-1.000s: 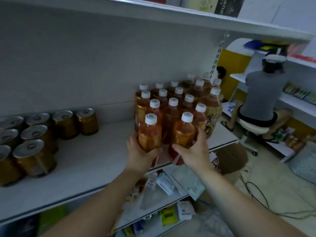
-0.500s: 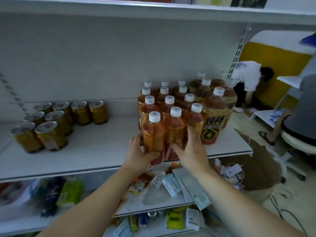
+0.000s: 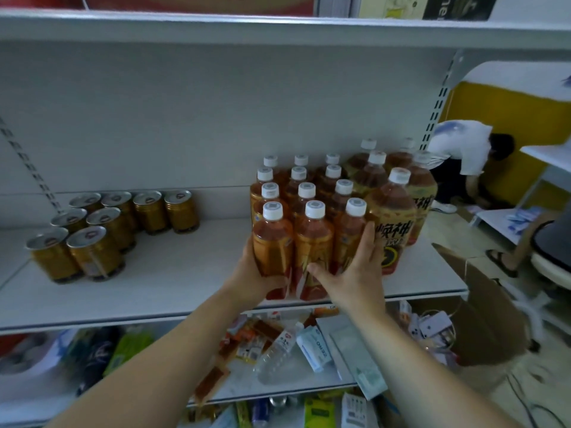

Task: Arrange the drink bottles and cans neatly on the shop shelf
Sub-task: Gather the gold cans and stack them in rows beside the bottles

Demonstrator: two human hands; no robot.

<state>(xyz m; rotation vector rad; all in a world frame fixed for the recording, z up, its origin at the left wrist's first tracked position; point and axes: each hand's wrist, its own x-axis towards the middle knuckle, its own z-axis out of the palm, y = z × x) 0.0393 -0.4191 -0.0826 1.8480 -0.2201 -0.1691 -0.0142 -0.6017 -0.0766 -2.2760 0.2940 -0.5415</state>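
Note:
A block of small orange tea bottles [image 3: 301, 196] with white caps stands in rows of three on the white shelf [image 3: 185, 273]. My left hand [image 3: 251, 274] wraps the front-left bottle [image 3: 272, 242] from its left side. My right hand [image 3: 350, 270] clasps the front-right bottle [image 3: 347, 239], its thumb lying across the front-middle bottle [image 3: 313, 239] and its fingers on the bottle's right side. The three front bottles stand upright and touch each other near the shelf's front edge. Larger amber bottles [image 3: 392, 217] stand directly to the right.
Several gold cans [image 3: 102, 233] with silver lids are grouped at the shelf's left. Bare shelf lies between cans and bottles. The lower shelf [image 3: 278, 387] holds loose packets and a lying clear bottle. A cardboard box [image 3: 482, 319] and two people are at the right.
The bottles in my hands have closed up against the block, forming a level front row of three. My right hand has spread wider across the front bottles. My view has shifted left.

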